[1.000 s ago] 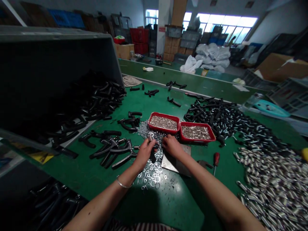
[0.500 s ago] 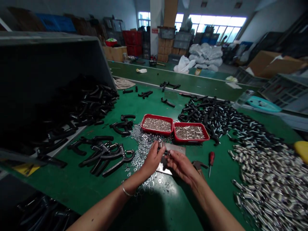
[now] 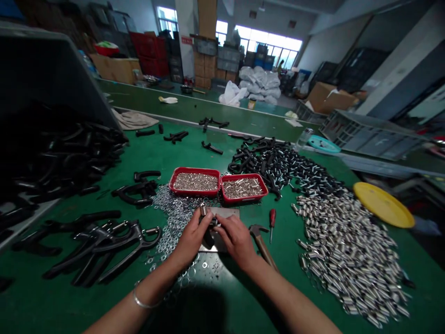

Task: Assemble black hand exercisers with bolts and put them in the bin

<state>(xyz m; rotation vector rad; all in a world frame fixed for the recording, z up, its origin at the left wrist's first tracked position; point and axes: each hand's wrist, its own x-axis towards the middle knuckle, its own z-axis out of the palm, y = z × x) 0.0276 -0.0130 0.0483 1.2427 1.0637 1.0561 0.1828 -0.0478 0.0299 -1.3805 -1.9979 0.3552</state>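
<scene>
My left hand (image 3: 192, 238) is closed around a small black part with a metal spring (image 3: 203, 209) sticking up from its top. My right hand (image 3: 235, 237) pinches the same part from the right side. Both hands hover over a grey metal plate (image 3: 225, 214) on the green table. A scatter of silver washers (image 3: 174, 215) lies just left of the plate. Two red trays (image 3: 194, 182) of small silver pieces stand behind the hands.
Assembled black handles with springs (image 3: 104, 243) lie at the left, loose black handles (image 3: 62, 162) spill from a grey bin. A hammer (image 3: 262, 241) and red screwdriver (image 3: 272, 219) lie right of the plate. Silver springs (image 3: 344, 250), black parts (image 3: 278, 162) and a yellow disc (image 3: 382, 204) fill the right.
Both hands lifted off the washer pile and came together over the metal plate, holding the black part with the spring. The camera view swung to the right.
</scene>
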